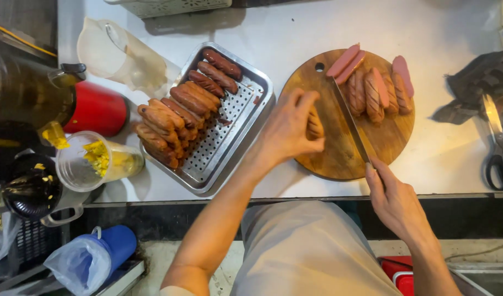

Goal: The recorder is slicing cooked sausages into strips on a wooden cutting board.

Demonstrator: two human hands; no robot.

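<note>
Head view looks straight down at a white counter (438,159) where a round wooden cutting board (331,159) lies in front of the person. The left hand (289,129) is curled around a scored sausage (315,123), pressing it onto the board's left part. The right hand (393,200) grips the handle of a long knife (350,118), index finger stretched along it; the blade runs diagonally up across the board, just right of the held sausage. Beyond the blade, several scored sausages (366,93) and pink halved pieces (347,59) lie on the board's far right side, one pink piece reaching over its rim. Left of the board sits a perforated metal tray (229,140), its left half filled with browned sausages (180,115) stacked in a row. Farther left stand a red container (98,109), a clear cup with yellow bits (92,161) and a clear plastic jug (117,52). Black-handled scissors (498,145) lie at the counter's right edge, beside a dark cloth (471,82).
</note>
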